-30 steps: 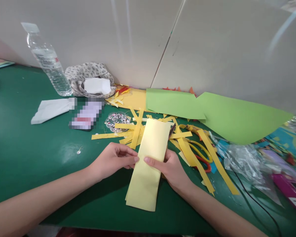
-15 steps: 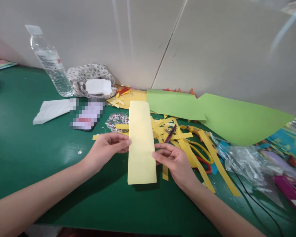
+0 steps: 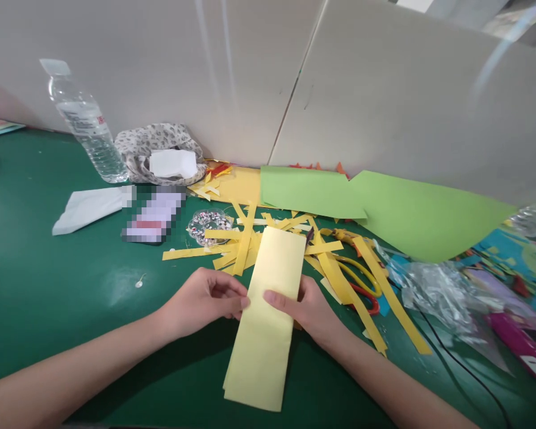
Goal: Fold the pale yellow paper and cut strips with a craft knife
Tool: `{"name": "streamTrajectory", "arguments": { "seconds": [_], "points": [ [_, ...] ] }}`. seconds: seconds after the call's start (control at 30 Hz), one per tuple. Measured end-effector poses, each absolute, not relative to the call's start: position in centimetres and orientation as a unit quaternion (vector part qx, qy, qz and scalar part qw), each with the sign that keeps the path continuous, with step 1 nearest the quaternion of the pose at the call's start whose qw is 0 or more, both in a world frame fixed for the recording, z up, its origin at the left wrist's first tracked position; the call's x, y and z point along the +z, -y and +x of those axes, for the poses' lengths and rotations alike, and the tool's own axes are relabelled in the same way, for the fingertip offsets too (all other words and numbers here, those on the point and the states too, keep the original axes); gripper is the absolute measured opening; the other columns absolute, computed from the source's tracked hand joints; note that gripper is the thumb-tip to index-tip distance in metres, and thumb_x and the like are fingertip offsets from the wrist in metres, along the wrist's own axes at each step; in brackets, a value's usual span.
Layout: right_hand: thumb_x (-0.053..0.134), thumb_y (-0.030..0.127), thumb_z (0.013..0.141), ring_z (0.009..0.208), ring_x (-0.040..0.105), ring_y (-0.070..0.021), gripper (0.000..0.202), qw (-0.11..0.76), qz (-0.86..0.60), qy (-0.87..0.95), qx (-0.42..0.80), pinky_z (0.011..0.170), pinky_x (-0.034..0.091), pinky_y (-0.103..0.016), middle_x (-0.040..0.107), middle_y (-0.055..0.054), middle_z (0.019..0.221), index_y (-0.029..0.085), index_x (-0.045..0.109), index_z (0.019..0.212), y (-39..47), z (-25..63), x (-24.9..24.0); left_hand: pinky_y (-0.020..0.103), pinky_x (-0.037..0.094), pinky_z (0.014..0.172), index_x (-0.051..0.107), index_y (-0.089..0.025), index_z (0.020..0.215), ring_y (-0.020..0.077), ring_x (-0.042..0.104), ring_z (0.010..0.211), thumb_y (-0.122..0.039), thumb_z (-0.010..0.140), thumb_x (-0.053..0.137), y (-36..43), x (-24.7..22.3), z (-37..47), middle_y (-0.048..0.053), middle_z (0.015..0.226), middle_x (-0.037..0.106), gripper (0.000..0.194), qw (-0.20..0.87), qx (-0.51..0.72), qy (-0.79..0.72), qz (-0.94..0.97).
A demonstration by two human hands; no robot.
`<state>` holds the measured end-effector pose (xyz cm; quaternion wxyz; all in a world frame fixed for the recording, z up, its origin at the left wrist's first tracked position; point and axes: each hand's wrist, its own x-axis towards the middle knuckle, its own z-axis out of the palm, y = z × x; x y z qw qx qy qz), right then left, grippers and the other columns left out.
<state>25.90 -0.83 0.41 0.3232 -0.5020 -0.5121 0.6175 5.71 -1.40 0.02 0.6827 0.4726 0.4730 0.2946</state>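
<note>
A long folded sheet of pale yellow paper [image 3: 268,351] is held above the green table, its top leaning to the right. My right hand [image 3: 310,310] grips its right side, thumb flat across the front and the other fingers hidden behind. At the left edge, my left hand [image 3: 212,301] pinches the paper between thumb and fingers. The layers are slightly offset at the lower left corner. Just beyond the paper lie many yellow paper strips [image 3: 245,238] in a loose pile, with dark scissor blades partly hidden among them.
A clear dish of small beads [image 3: 209,226], a phone [image 3: 154,217], a white tissue [image 3: 92,208] and a water bottle [image 3: 87,128] stand left. Green paper [image 3: 411,208] lies along the wall. Yellow and red scissor handles [image 3: 361,277], crumpled plastic [image 3: 438,292] and a magenta power strip [image 3: 520,345] are right.
The folded paper has come nearer and now tilts, top to the right. My right thumb has slid onto its front. Both hands have moved lower in view.
</note>
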Motion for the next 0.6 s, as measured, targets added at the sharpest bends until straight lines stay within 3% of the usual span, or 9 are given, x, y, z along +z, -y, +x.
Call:
{"name": "streamTrajectory", "arguments": {
  "seconds": [0.33,0.6],
  "points": [
    [0.078,0.037,0.061,0.076,0.069,-0.0243,0.033,0.339,-0.525,0.488,0.609,0.063,0.056,-0.033,0.072,-0.008,0.087,0.016,0.067,0.084,0.84,25.83,0.53,0.023,0.051,0.063,0.069,-0.016,0.080,0.0135,0.064,0.066,-0.033,0.071,0.069,1.49,0.42,5.76,0.003,0.070,0.070,0.020,0.673,0.291,-0.476,0.485],
    [0.078,0.035,0.061,0.078,0.069,-0.0229,0.034,0.314,-0.497,0.500,0.636,0.065,0.056,-0.031,0.072,-0.006,0.089,0.017,0.068,0.088,1.03,25.21,0.37,0.018,0.048,0.060,0.068,-0.016,0.071,0.0083,0.058,0.060,-0.032,0.067,0.073,1.29,0.09,5.72,-0.002,0.064,0.065,0.017,0.662,0.316,-0.498,0.462]
  ]
}}
